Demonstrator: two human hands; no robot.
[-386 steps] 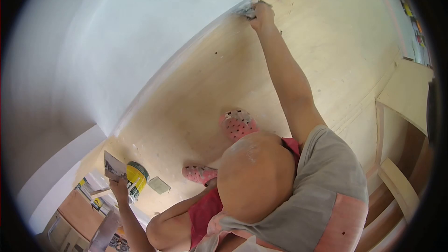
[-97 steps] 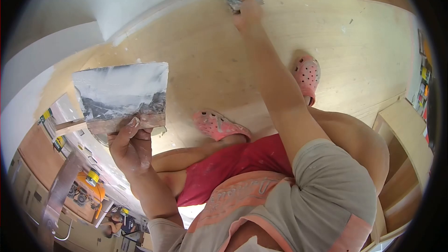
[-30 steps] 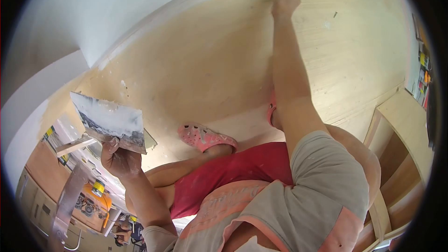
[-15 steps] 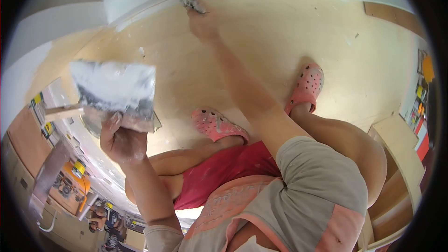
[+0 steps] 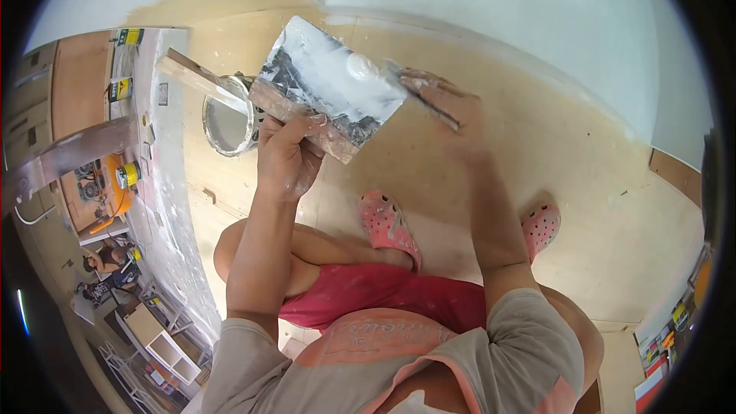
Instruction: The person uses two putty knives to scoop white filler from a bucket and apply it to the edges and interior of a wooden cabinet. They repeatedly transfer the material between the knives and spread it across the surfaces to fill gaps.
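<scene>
A flat board smeared with white paste (image 5: 330,80) is held up by my left hand (image 5: 291,153), whose fingers wrap round its wooden edge strip. A round dab of paste sits near the board's right side. At that side my right hand (image 5: 448,111) is closed on a putty knife (image 5: 422,96); its blade is blurred and close to the board's edge. Whether blade and board touch, I cannot tell.
Behind the board stands a bucket (image 5: 228,126) with a wooden stick (image 5: 203,79) across it. Pink clogs (image 5: 387,222) are on the wooden floor surface. A pale wall (image 5: 491,23) curves along the far side. Another person (image 5: 107,258) is at the far left, near an orange machine (image 5: 119,188).
My right hand has come back from the far wall edge to the board with the knife. My left hand and the board now appear further right, and the view has shifted, showing the bucket.
</scene>
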